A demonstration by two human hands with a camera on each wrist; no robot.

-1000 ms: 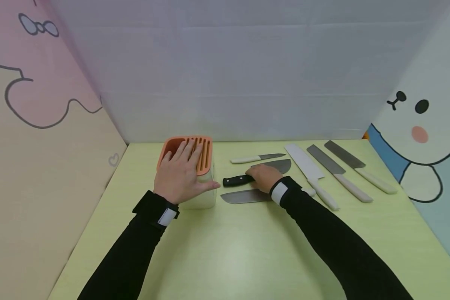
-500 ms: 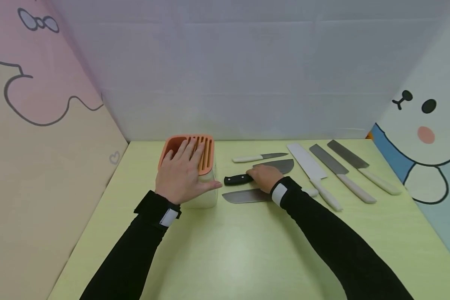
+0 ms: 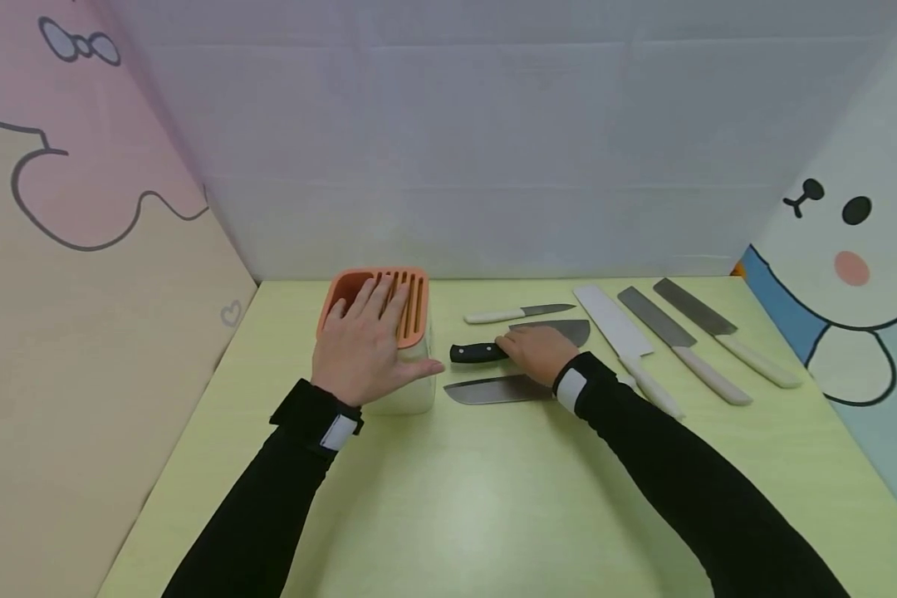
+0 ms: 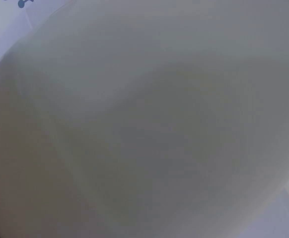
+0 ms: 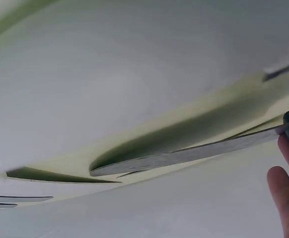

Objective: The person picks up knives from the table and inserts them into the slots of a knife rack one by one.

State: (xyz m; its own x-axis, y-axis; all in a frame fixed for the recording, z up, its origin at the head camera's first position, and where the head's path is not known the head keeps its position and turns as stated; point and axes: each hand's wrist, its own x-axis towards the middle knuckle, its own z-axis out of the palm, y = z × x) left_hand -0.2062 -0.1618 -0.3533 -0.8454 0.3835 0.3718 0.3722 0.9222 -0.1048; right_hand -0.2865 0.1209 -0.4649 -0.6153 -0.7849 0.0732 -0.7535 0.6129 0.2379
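My left hand point(image 3: 359, 349) lies flat with spread fingers on the orange slotted top of a pale knife block point(image 3: 399, 390). A blurred pale surface point(image 4: 154, 139) fills most of the left wrist view. My right hand point(image 3: 540, 350) grips a black-handled knife point(image 3: 477, 353) where handle and blade meet. Its broad grey blade points right, partly hidden by the fingers. In the right wrist view, that knife's blade point(image 5: 184, 157) shows edge-on over a dark shadow, with fingertips point(image 5: 285, 193) beside the handle. Nearer me lies another knife point(image 3: 493, 390), partly covered by my right hand and wrist.
A small white-handled knife point(image 3: 493, 316) lies behind the held one. Toward the right are a white-bladed cleaver point(image 3: 615, 324) and two grey-bladed knives, one nearer point(image 3: 658, 317) and one farther right point(image 3: 695, 309). A pale wall point(image 3: 463, 166) borders the table's back edge.
My right hand and wrist have shifted slightly right, and the black-handled knife has moved a little right and away from me. The left hand stays on the block.
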